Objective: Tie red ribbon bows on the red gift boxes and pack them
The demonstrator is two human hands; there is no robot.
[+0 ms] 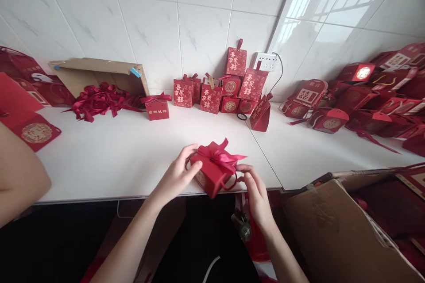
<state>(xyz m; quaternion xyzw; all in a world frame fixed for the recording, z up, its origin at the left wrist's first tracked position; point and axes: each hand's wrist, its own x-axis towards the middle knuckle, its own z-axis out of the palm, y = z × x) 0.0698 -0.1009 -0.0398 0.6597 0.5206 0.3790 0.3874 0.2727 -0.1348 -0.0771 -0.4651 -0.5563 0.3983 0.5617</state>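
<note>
A small red gift box (210, 172) with a gold emblem on its side sits at the table's front edge, tilted a little. On its top is a bright red ribbon bow (219, 155), and a dark red cord handle loops out at its right. My left hand (179, 170) grips the box's left side, thumb on the near top edge and fingers behind. Beside the right corner, my right hand (254, 188) has bent, parted fingers, their tips at the box near the cord loop. Whether they touch it is hard to tell.
Several red boxes (210, 98) stand against the tiled wall, near a power strip (266, 62). An open carton (99, 65) spills red ribbons (102, 99). More boxes pile up at right, above a large cardboard box (318, 221). Another person's arm (20, 172) enters at left.
</note>
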